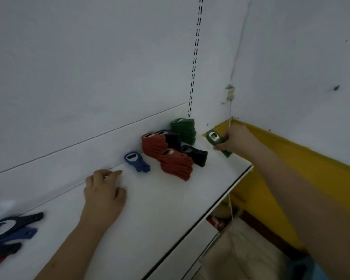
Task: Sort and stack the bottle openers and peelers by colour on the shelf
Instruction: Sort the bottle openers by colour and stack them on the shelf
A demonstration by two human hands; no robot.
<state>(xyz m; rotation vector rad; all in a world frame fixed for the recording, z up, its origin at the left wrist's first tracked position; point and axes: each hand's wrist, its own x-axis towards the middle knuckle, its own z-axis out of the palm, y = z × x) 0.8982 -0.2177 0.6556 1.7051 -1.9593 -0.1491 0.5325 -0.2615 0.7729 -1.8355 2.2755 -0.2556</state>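
Green plastic, flat with a metal-lined hole: that is the green opener our right hand pinches over the shelf edge. Its long side runs from ten o'clock to four o'clock. The green stack sits near, at ten o'clock from this hand, so this hand is nearer. Our left hand rests loosely curled on the shelf, holding nothing.

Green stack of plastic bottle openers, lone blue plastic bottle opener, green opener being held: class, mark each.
Green stack of plastic bottle openers (183,131), head view, stack's side.
Lone blue plastic bottle opener (136,161), head view, its body.
Held green plastic opener (214,137), head view, ring end.
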